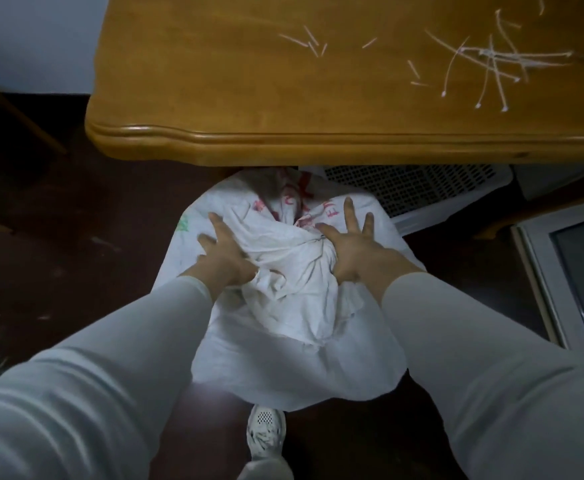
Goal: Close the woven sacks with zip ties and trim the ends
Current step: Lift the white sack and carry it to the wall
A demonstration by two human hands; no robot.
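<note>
A white woven sack (294,341) with red and green print stands on the dark floor, partly under the table's front edge. Its top is bunched into a crumpled neck (283,268) between my hands. My left hand (221,252) lies flat on the sack's left shoulder, fingers spread, thumb tucked against the bunched fabric. My right hand (347,242) presses on the right shoulder with fingers splayed. Neither hand holds anything. White zip ties (491,60) lie scattered on the wooden table (249,140) at the upper right, and short trimmed ends (309,41) lie near its middle.
A white perforated plastic basket (422,192) sits under the table just right of the sack. A white-framed panel (567,271) leans at the far right. A wooden chair leg (23,116) stands at the left. My shoe (266,434) is on the floor below the sack.
</note>
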